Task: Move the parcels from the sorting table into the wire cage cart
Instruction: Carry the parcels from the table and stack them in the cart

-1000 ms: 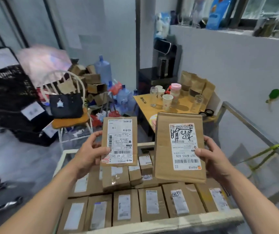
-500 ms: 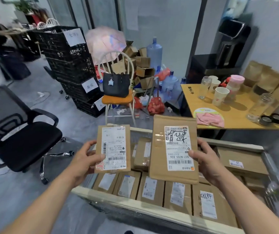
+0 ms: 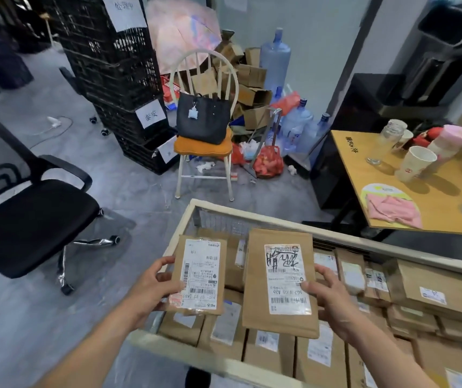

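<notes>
My left hand grips a small brown parcel with a white shipping label by its left edge. My right hand grips a larger brown parcel by its right edge; its label carries black handwritten marks. Both parcels are held upright, side by side, above the wire cage cart, whose cream rim and mesh wall show below. Several labelled brown parcels lie packed inside it.
A black office chair stands on the grey floor at left. Behind the cart are a white chair with a black bag, stacked black crates, water bottles and cardboard boxes. A wooden table with cups is at right.
The view has swung left and down. Both parcels have come lower over the cart, still held in my hands as before.
</notes>
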